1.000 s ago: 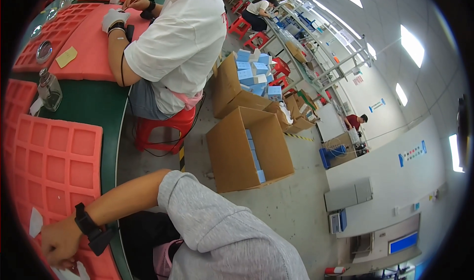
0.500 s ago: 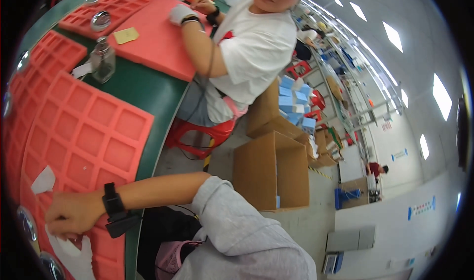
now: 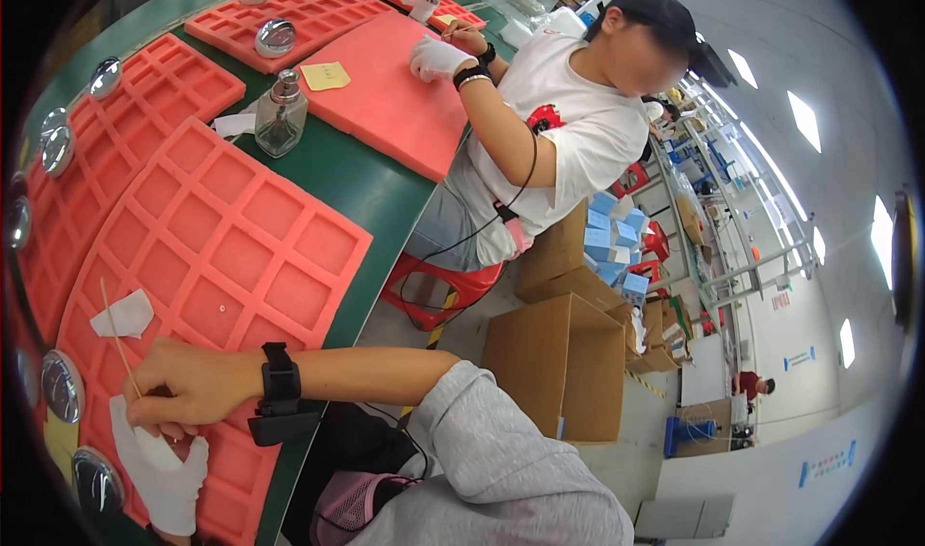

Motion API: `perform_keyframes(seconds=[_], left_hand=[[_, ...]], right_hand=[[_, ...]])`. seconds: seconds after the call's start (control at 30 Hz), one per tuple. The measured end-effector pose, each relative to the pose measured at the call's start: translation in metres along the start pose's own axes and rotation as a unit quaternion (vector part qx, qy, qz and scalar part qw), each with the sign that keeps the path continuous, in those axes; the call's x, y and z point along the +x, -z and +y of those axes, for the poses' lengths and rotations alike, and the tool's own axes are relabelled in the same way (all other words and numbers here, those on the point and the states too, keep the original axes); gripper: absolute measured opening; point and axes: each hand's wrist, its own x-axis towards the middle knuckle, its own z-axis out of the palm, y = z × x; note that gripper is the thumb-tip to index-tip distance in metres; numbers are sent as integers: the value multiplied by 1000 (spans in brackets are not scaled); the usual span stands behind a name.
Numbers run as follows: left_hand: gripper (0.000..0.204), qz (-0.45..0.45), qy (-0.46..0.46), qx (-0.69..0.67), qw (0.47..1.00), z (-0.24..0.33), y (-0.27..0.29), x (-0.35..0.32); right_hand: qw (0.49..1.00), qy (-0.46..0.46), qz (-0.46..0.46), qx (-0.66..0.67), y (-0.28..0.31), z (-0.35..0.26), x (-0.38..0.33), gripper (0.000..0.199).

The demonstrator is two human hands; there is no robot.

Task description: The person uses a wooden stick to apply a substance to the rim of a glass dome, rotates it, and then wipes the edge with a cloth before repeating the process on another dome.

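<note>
My right hand (image 3: 183, 387), bare with a black wrist strap, is closed on a thin wooden stick (image 3: 118, 334) that rises over a red foam tray (image 3: 241, 247) with square pockets. Just below it, at the picture's lower left, is my left hand (image 3: 159, 469) in a white glove, touching the right hand's fingers; what it holds is hidden. Round silver discs (image 3: 63, 384) lie beside both hands at the tray's left edge. A white scrap (image 3: 123, 313) rests in one pocket.
A green table (image 3: 337, 175) carries more red trays (image 3: 289, 11), a glass bottle (image 3: 279, 112), a yellow note (image 3: 325, 76) and silver caps. A seated person in a white shirt (image 3: 568, 132) works at the far end. Open cardboard boxes (image 3: 568, 363) stand on the floor.
The view has swung from the floor and boxes toward the table. My right hand has stayed on the tray's near end; the stick and my gloved left hand have come into view.
</note>
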Motion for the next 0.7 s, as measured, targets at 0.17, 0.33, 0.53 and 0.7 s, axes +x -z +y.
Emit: perform_keyframes(seconds=[0.17, 0.33, 0.53, 0.7], left_hand=[[58, -20, -6, 4, 1000, -4, 6, 4], [62, -80, 36, -80, 993, -2, 13, 7], [62, -93, 17, 4, 996, 9, 16, 10], [57, -23, -55, 46, 997, 1, 6, 5]], right_hand=[[993, 100, -37, -58, -2, 7, 3, 23], [988, 129, -42, -68, -2, 9, 6, 25], [998, 48, -12, -44, 3, 1, 1, 27], [989, 115, -36, -88, -3, 8, 1, 28]])
